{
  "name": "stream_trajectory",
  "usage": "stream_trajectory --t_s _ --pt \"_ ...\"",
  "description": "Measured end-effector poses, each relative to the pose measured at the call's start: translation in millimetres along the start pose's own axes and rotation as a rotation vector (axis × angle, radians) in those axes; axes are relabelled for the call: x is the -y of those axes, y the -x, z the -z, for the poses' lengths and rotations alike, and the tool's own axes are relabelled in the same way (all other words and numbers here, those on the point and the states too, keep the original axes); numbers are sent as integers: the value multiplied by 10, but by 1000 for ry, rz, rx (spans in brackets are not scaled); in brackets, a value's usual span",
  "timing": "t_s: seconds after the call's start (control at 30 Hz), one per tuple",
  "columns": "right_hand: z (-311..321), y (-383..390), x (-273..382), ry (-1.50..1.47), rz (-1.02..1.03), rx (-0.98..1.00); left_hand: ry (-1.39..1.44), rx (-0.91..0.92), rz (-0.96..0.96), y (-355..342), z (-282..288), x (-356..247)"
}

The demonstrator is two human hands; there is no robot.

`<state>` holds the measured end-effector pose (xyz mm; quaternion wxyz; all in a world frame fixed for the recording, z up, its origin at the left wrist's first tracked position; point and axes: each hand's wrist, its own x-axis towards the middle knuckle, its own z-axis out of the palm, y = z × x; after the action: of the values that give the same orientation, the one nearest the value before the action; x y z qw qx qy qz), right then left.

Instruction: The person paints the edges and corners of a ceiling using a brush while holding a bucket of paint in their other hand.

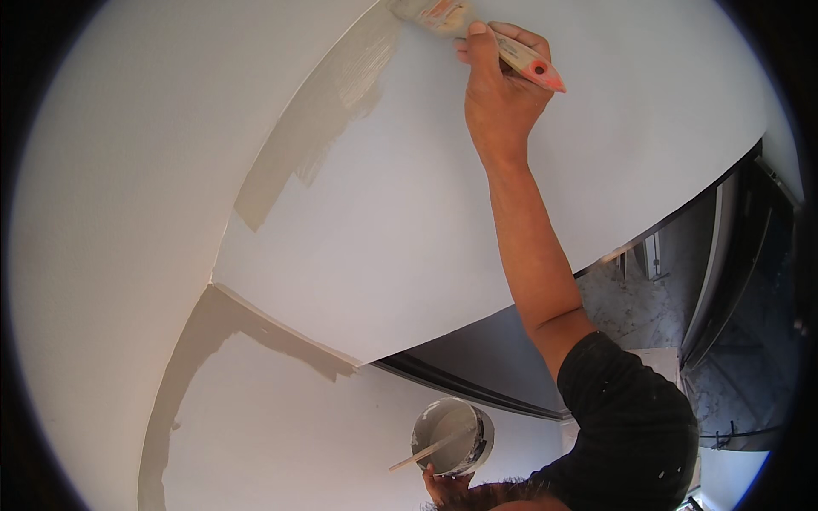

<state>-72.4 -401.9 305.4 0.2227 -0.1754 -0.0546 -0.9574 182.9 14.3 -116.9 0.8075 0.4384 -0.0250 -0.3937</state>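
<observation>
My right hand (504,98) is raised at the upper middle, its fingers closed round the wooden handle of a flat paintbrush (530,66) with a pinkish tip. The brush's bristle end, smeared with paint, is against the pale surface at the top edge. Beside it runs a grey-beige band of wet-looking paint (294,140), streaky at its upper end. Low in the middle, my left hand (445,487) grips the lower rim side of a small paint bucket (486,443). Grey-beige paint shows inside it, and a thin stick (411,461) leans out over the rim. Part of the left hand is hidden.
Another grey-beige band (183,366) follows the corner on the lower wall (281,434). A plain pale surface (128,170) fills the left. Dark frames (733,255) and a marbled floor (630,302) show beyond an opening on the right.
</observation>
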Motion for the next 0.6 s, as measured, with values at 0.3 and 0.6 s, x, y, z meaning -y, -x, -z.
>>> stream_trajectory --t_s 0.3,0.6 --pt "-7 -18 42 22 -43 7 2 30 -31 62 -67 3" --pt "6 -20 13 48 -23 45 23 42 5 62 -55 -7"
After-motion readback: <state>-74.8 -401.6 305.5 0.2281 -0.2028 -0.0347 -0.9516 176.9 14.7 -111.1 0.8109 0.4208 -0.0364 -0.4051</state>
